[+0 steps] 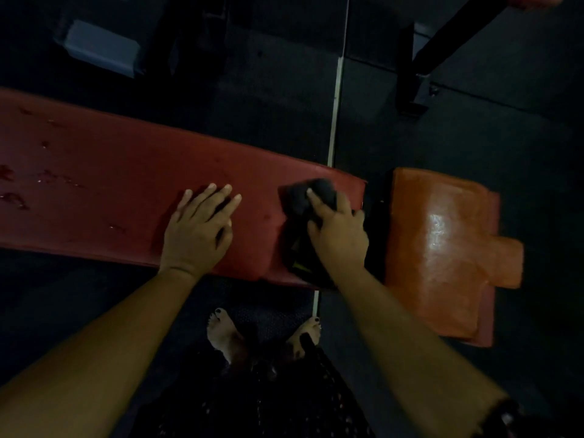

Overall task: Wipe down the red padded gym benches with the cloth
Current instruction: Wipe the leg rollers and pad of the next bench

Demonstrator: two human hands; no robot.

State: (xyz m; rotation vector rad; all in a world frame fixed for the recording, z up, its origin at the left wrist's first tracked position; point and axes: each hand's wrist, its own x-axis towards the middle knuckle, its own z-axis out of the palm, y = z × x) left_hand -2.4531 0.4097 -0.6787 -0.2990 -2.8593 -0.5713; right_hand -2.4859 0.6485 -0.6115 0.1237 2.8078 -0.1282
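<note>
Red vinyl, dark in the low light, covers the long padded counter [110, 184] where a person stands barefoot on the black rubber floor [268, 105]. The left hand [197, 229] lies flat on the pad, fingers straight and slightly spread, holding nothing. The right hand [339, 235] presses a dark cloth [303, 197] onto the counter's right end, fingers curled over the bunched fabric with the forefinger stretched across its top. Wet spots [19, 191] glisten on the far left of the padding. Just beyond the cloth, a shinier orange seat pad [442, 248] catches the light, separated from the counter by a narrow dark gap.
</note>
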